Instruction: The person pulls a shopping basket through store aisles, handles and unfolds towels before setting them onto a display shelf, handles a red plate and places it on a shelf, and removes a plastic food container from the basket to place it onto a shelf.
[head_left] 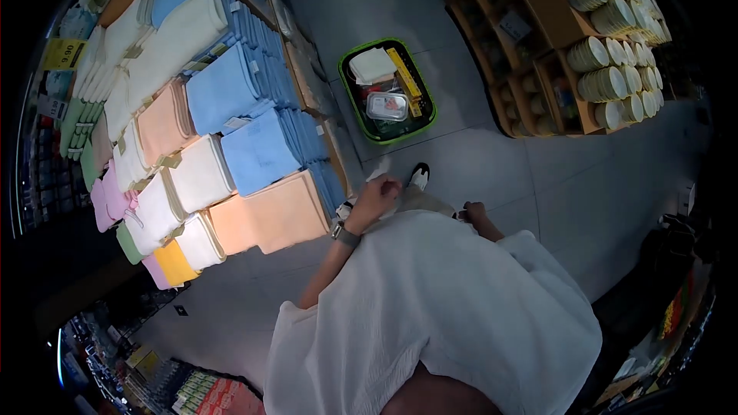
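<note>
My left hand (380, 194), with a watch on the wrist, is in front of my body with its fingers curled. It is slightly blurred, and a small whitish thing shows at its fingers. My right hand (476, 213) hangs lower on the other side, closed round something small and dark that I cannot make out. Beyond my feet, a black basket with a green rim (349, 105) stands on the floor. It holds a folded white cloth (373, 66), a yellow box (405, 79) and a clear-lidded tray (387, 106). Neither hand touches the basket.
To the left, a display holds stacks of folded towels, with blue (261, 152), peach (269, 211) and white ones. A wooden shelf (542, 0) with stacked bowls (607, 84) is at the upper right. Packaged goods (207, 394) lie at the lower left.
</note>
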Demonstrator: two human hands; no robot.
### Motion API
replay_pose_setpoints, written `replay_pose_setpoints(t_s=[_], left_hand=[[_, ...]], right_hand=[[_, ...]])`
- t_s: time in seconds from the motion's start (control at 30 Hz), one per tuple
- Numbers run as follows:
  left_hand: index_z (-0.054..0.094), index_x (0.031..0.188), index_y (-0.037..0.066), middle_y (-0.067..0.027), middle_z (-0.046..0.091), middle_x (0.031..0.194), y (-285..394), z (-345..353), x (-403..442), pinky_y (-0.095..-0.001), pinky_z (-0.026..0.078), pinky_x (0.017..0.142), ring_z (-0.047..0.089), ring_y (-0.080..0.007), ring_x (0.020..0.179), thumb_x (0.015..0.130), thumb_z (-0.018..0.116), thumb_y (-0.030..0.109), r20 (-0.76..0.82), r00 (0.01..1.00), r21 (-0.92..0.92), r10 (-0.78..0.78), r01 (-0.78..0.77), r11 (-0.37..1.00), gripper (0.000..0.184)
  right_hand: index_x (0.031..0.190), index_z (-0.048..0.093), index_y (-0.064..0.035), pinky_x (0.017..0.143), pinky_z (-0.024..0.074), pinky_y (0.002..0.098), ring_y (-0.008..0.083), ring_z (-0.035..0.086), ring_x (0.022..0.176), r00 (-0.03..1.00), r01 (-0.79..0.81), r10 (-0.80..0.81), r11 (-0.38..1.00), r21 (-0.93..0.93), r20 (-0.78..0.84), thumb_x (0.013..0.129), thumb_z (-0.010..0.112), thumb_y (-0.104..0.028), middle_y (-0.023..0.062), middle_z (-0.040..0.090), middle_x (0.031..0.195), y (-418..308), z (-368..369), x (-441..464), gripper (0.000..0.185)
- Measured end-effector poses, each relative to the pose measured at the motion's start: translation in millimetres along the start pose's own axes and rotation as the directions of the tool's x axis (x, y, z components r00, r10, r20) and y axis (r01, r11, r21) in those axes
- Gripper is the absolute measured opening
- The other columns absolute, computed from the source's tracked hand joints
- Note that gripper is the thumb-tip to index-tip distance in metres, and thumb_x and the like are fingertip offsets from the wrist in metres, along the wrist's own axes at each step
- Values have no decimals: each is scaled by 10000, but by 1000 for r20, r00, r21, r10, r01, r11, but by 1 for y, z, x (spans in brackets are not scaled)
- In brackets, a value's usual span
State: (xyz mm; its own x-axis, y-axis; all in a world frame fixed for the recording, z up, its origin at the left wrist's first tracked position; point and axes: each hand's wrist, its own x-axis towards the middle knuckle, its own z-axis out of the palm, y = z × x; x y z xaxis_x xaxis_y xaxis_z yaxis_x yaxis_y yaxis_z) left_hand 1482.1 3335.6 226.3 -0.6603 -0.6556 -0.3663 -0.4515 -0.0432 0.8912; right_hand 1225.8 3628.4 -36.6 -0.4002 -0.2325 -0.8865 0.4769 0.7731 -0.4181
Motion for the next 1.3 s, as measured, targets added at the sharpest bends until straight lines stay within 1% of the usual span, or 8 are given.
replay_pose_setpoints(t_s=[0.2,0.37,0.43,0.6,1.0,1.13,1.2,1.3], left_hand=[[700,1063,-26,-94,732,905,-36,53,58,-304,562,716,708,-168,764,945,645,177,202,931,-110,-302,328,938,241],[679,1038,-39,-102,714,882,-72,70,113,-308,568,682,700,-175,729,938,658,222,204,912,-68,-355,375,924,280],[697,1059,-19,-97,710,964,-80,71,136,-317,581,713,706,-179,816,936,672,326,228,863,6,-451,462,887,367],[694,1025,-39,-113,711,946,-104,67,203,-312,586,721,709,-190,812,936,678,295,237,835,-50,-497,521,852,345],[661,982,-31,-149,705,852,-229,33,363,-346,588,592,728,-247,706,958,590,169,19,770,-503,-638,559,659,213],[654,919,-50,-153,691,802,-333,29,425,-336,574,522,727,-272,658,932,576,118,-28,858,-276,-513,487,829,186],[643,855,-60,-157,669,740,-275,3,445,-339,564,492,718,-292,616,906,562,78,-100,722,-567,-685,525,635,168],[588,1105,-79,-192,674,901,-299,-2,489,-330,566,509,729,-283,671,881,594,61,-284,695,-511,-661,474,718,264]], right_hand=[[981,628,70,504,538,385,278,718,633,999,-30,30,999,12,-22,904,572,-155,209,727,815,-27,-71,23,244],[1031,634,36,560,534,325,248,730,703,998,62,-58,989,133,-33,908,579,-183,171,738,886,-65,-78,42,258],[1036,629,58,549,539,328,254,730,696,999,46,-42,985,164,-29,914,566,-184,181,735,882,-72,-71,36,278],[1095,647,27,584,552,329,238,734,728,997,-42,34,991,125,65,944,569,-193,168,739,909,-86,-44,29,278],[1046,652,23,495,515,307,205,718,654,993,28,0,969,-244,114,959,551,-182,142,732,853,-192,38,69,244],[1035,649,26,497,510,302,197,718,652,995,30,2,951,-309,104,962,558,-202,130,732,847,-239,81,106,256],[1033,648,27,517,514,298,194,717,660,994,56,-26,959,-278,110,965,563,-208,127,730,846,-266,107,119,259],[1023,648,30,560,521,291,183,710,675,986,131,-105,969,-210,130,975,572,-206,119,725,842,-312,149,124,252]])
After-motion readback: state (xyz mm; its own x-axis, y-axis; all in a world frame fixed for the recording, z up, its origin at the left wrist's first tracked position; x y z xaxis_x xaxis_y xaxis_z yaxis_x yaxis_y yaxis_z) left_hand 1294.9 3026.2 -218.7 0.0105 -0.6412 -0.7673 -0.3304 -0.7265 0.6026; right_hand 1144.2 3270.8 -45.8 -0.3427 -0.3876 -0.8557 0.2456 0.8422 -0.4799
